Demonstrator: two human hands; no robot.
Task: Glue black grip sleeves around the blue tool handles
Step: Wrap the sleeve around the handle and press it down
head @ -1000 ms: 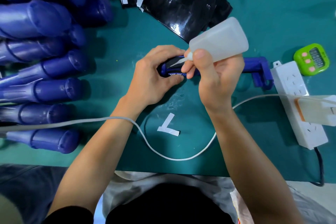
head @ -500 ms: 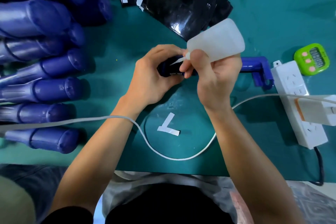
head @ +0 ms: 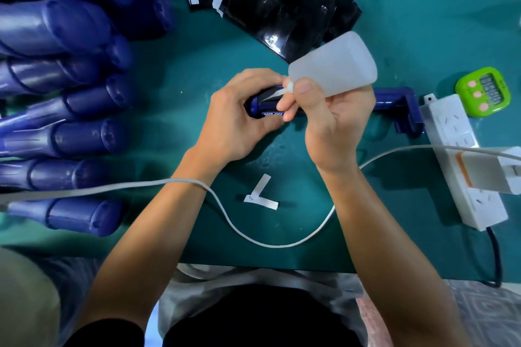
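Blue tool handle is lying largely hidden beneath both hands. The left hand is gripping its sleeved end; the right hand is holding a translucent glue bottle, nozzle touching the black sleeve. Well to the left, spare handles are lying stacked.

View: one head-worn wide-angle camera.
Facing: forward and steeply down onto the teal table.
Nearness: close above the tabletop, which fills most of the frame.

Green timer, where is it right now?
Head view, far right of the table: the green timer sits just beyond the far end of the white power strip.
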